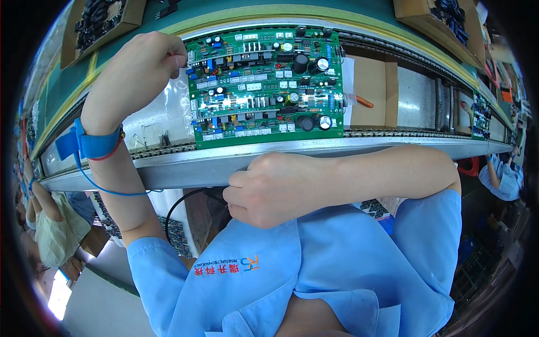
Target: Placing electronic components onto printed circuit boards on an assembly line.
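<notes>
A green circuit board (pixel 266 84) lies across the conveyor rails in front of me, crowded with capacitors, white connectors and small blue parts. My left hand (pixel 137 64) is at its upper left corner, fingers bent down and closed; what they hold, if anything, is hidden behind the hand. Around that wrist goes a blue wrist strap (pixel 100 145) with a thin blue cord. Bent across my chest, my right arm ends in a closed right hand (pixel 266 190) by the near metal rail (pixel 185 174). Its fingertips are turned away, so their contents cannot be seen.
Cardboard boxes of black parts stand at the far left (pixel 128 22) and far right (pixel 470 39). Right of the board are an open cardboard box (pixel 390 95) and an orange-handled tool (pixel 364 101). Another board (pixel 481 115) sits further along the line. People work at both sides.
</notes>
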`<state>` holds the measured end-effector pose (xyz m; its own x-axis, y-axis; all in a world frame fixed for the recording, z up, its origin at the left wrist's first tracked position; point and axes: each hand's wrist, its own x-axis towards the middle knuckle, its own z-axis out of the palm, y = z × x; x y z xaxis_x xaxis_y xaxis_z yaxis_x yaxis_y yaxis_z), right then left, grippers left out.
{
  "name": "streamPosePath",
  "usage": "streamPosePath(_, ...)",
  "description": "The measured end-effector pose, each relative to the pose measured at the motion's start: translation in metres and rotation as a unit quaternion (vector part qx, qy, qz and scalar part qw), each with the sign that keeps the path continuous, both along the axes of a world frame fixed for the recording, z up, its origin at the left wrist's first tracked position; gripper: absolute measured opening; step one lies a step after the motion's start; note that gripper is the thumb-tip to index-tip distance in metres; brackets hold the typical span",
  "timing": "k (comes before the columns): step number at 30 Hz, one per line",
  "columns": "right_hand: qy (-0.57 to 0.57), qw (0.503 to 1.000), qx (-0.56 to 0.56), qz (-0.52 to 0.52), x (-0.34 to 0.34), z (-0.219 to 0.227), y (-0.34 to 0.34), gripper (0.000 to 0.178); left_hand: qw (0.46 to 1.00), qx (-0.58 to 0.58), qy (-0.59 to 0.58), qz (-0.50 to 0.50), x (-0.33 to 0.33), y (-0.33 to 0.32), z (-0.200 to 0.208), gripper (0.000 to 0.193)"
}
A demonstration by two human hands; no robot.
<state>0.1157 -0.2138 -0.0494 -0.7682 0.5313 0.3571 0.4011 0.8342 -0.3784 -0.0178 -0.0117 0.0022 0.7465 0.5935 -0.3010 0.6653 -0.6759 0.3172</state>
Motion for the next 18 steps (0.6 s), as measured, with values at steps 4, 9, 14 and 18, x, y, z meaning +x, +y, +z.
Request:
streamPosePath(4,-0.001,1.0,-0.007,0.002,0.0001,0.0,-0.0001,0.011,1.0,0.003,0.019,-0.006,-0.0005,0.0011,-0.0004,0.016)
streamPosePath(9,0.008,1.0,-0.005,0.003,0.0007,0.0005,0.0009,0.011,1.0,-0.002,0.011,-0.011,-0.0013,0.0021,-0.0013,0.014)
streamPosePath(14,0.011,1.0,-0.005,0.003,0.0,-0.0006,0.0005,0.011,1.0,0.003,0.013,-0.013,-0.0018,0.0017,-0.002,0.013)
streamPosePath(18,0.016,1.0,-0.003,-0.002,-0.0011,-0.0011,0.0,0.011,1.0,0.007,0.016,-0.02,-0.0018,0.0014,-0.0012,0.013)
